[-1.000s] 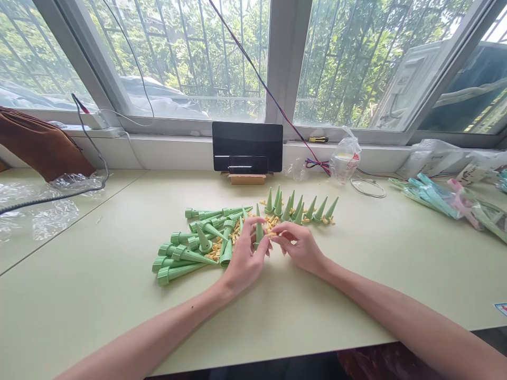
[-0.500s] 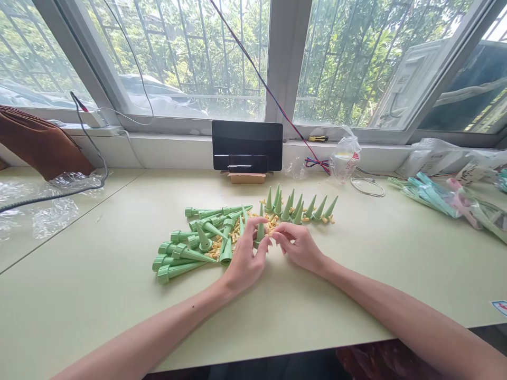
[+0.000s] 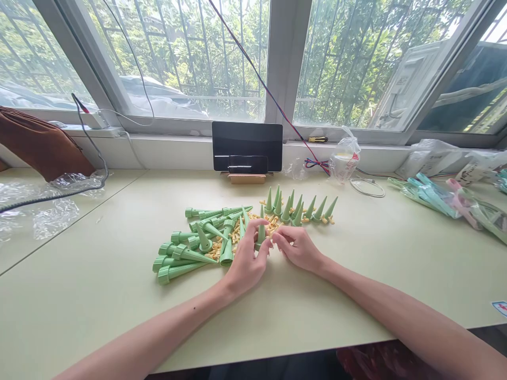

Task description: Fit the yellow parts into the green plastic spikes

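A green plastic cone-shaped spike (image 3: 261,232) stands point up, gripped around its base by my left hand (image 3: 249,256). My right hand (image 3: 298,247) pinches at the cone's right side, where a small yellow valve piece (image 3: 271,237) shows partly between the fingertips. Behind the hands lies a pile of small yellow pieces (image 3: 273,224). Several green cones (image 3: 287,208) stand upright at the back right, some with yellow pieces at their bases. To the left, several longer green spikes with ribbed caps (image 3: 180,270) lie on their sides.
A black tablet (image 3: 247,142) with a phone leans on a stand at the table's back. Right of it are a plastic-bagged cup (image 3: 344,161) and a coiled white cable (image 3: 367,187). Pastel straps in bags (image 3: 431,195) lie far right, a brown bag (image 3: 43,142) far left.
Both hands stay almost in place at the upright cone. My right fingertips have shifted very slightly at its side; the other things look unmoved.
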Demonstrator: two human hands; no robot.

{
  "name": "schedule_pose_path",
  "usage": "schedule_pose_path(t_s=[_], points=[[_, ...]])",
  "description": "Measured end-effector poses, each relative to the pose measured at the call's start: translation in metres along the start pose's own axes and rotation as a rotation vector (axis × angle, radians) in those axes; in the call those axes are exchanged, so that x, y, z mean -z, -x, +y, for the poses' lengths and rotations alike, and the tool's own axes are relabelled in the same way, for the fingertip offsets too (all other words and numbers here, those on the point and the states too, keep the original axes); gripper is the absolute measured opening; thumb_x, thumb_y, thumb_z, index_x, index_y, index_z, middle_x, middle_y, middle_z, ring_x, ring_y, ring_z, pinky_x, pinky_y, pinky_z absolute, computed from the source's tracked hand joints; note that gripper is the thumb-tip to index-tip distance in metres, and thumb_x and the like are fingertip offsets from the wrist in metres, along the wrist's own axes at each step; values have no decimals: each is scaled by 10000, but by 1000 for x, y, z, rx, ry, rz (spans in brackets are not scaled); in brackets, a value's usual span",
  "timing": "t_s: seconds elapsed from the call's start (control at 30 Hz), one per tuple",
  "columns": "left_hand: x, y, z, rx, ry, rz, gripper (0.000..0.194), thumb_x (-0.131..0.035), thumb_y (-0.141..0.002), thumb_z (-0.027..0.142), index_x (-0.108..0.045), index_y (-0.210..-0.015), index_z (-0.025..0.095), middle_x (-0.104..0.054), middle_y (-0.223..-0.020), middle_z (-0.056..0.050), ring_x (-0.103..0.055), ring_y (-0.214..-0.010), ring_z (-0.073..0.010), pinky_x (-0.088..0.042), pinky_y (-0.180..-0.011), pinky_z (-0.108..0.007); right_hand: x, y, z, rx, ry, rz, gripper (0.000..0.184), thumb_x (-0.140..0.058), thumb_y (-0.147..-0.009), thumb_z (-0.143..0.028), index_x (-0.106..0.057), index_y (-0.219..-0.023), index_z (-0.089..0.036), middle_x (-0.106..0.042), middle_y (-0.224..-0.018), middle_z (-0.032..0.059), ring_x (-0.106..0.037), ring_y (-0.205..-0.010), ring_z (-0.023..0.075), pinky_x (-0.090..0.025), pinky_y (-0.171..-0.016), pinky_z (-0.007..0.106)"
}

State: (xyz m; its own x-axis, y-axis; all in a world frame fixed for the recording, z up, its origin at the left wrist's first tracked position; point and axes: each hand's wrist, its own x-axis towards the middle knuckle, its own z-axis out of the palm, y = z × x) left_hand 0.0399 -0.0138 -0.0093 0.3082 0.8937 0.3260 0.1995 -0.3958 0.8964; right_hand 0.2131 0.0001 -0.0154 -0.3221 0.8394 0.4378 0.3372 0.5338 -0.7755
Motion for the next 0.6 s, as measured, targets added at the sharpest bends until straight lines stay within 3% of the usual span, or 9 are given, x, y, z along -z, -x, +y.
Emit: schedule_pose_path(t_s=[0.2, 0.6], points=[[0, 0, 2, -9, 10, 16, 265, -514, -958, 268, -448, -1214, 268, -569, -889, -6, -574, -749, -147, -483, -705, -291, 1, 0, 1, 28, 4, -42, 423, -459, -987, -473, -599, -724, -172, -494, -590, -18, -388, -529, 111, -323, -506, 251], [0, 1, 1, 5, -16, -26, 258, -486, -970, 260, -416, -1218, 265, -565, -827, 2, -580, -775, -160, -490, -705, -294, -1, 0, 5, 10, 15, -36, 510, -409, -1011, -454, -548, -609, -172, -426, -510, -42, -359, -475, 90, -311, -503, 236]])
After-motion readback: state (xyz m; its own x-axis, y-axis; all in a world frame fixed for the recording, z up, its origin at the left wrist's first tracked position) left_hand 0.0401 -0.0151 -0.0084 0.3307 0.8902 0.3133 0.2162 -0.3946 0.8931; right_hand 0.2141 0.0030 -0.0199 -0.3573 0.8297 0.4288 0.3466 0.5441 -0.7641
